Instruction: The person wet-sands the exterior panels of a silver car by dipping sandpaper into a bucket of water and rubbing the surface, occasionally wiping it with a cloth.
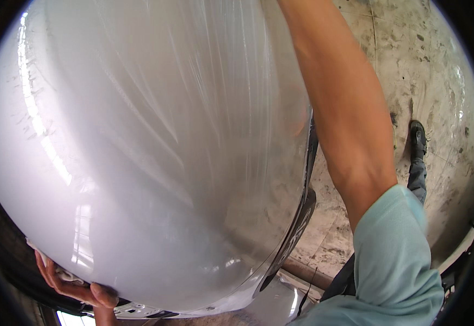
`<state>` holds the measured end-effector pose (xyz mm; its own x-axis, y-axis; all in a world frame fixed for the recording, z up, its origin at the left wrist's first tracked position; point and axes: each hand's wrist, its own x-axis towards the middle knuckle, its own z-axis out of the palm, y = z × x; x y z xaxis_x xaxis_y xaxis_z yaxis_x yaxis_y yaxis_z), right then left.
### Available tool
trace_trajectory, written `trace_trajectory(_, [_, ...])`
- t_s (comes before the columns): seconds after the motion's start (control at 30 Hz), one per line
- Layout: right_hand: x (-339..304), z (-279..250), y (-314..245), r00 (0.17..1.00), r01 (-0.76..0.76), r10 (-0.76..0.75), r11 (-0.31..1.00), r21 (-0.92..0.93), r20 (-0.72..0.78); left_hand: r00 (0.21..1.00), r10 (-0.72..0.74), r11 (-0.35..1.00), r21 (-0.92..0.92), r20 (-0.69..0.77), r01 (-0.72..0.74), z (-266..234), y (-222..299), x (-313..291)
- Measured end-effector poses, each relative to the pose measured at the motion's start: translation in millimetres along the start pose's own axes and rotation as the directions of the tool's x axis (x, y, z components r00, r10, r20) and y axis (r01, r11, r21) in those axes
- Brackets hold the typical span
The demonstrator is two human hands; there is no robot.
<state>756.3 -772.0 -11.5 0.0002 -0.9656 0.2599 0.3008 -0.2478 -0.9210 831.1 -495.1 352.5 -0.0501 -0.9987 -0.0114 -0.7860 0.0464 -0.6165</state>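
Observation:
A large, glossy silver car panel (139, 163), like a bonnet, fills most of the view. Pale streaks and smears run across its upper and middle part. At its lower left edge my left hand (76, 288) curls its fingers round a crumpled whitish cloth (68, 276), close against the panel's rim. Part of that cloth is hidden by the fingers. My right arm (340, 92), in a teal short sleeve (394, 250), stretches up along the panel's right side. Its hand lies beyond the top edge of the picture.
Dark trim with raised lettering (296, 225) borders the panel on the right. Beyond it lies a stained, pale floor (400, 70). A dark shoe (417, 136) and trouser leg stand there at the right. A dark gap (0, 228) runs along the panel's left edge.

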Motion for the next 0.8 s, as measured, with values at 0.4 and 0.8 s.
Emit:
trace_trajectory(0.4, [-7.9, 21.7, -7.8, 0.960, 0.273, -0.269, 0.960, -0.058, 0.072, 0.998, -0.062, 0.998, -0.001, 0.005, 0.062, -1.3, -4.7, -23.6])
trace_trajectory(0.8, [4.4, -312.0, 34.6, 0.681, -0.554, 0.651, 0.757, -0.347, 0.334, 0.998, -0.035, 0.993, -0.114, -0.054, 0.029, -9.8, 6.2, -26.4])
